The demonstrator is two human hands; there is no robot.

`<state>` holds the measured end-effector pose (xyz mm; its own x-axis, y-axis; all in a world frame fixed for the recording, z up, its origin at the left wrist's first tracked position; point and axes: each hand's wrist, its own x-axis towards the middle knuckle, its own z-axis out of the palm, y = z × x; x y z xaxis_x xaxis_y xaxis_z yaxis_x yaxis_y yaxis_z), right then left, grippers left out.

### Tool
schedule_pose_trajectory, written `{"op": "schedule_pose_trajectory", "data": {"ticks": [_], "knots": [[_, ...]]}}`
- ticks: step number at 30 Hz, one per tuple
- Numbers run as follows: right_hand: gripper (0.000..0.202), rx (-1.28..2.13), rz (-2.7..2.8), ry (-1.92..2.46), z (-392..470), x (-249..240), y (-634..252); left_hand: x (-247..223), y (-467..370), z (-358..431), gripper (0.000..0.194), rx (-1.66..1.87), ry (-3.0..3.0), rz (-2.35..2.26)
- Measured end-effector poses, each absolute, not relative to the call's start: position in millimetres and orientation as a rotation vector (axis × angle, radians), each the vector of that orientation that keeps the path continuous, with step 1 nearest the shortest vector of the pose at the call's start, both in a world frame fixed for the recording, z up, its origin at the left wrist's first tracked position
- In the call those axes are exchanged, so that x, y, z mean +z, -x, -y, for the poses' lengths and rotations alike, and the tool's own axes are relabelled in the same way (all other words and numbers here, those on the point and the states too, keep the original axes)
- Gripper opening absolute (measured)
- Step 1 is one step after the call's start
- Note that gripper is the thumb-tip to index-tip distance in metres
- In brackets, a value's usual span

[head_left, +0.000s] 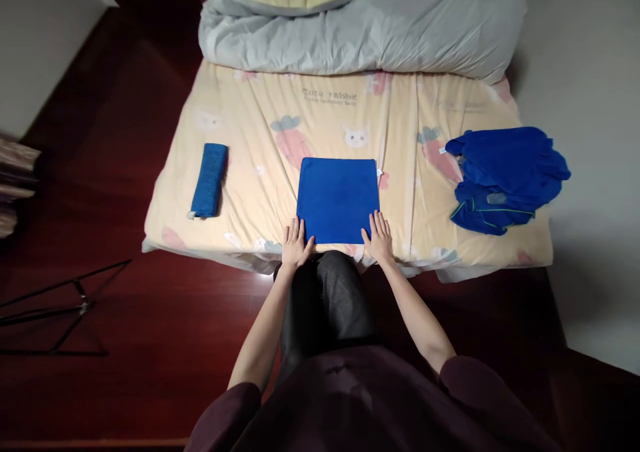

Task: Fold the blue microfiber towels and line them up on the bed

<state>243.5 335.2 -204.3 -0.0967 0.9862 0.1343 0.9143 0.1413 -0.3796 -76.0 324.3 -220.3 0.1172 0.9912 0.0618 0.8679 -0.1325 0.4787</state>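
Note:
A blue cloth [339,200] lies flat and nearly square near the front edge of the bed, with a small white tag at its right side. At its lower left corner rests my left hand [296,244], fingers spread and open. My right hand [379,239] lies open at the lower right corner, touching the cloth. Neither hand grips anything. Further left is a folded blue cloth [210,180], narrow and upright in view. On the right sits a crumpled pile of blue cloths [507,175].
The bed [250,125] has a yellow patterned sheet, with a rolled grey quilt [360,35] across its far side. Black stand legs [83,299] are on the dark red floor at the left. A pale wall [595,172] borders the right side.

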Motion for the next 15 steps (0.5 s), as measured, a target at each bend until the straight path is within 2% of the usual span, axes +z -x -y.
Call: {"op": "schedule_pose_trajectory", "data": {"ticks": [7, 11, 15], "knots": [[0.057, 0.378, 2.116, 1.458, -328.1, -201.3, -280.0, -223.2, 98.7, -320.5, 0.089, 0.558, -2.16, -1.625], [0.06, 0.387, 2.235, 1.291, -328.9, -200.0, -291.4, -211.3, 114.3, -335.9, 0.066, 0.546, -2.293, -1.497], [0.046, 0.373, 2.229, 1.222, -334.0, -207.9, -289.5, -205.7, 122.8, -360.1, 0.04, 0.497, -2.416, -1.198]]}}
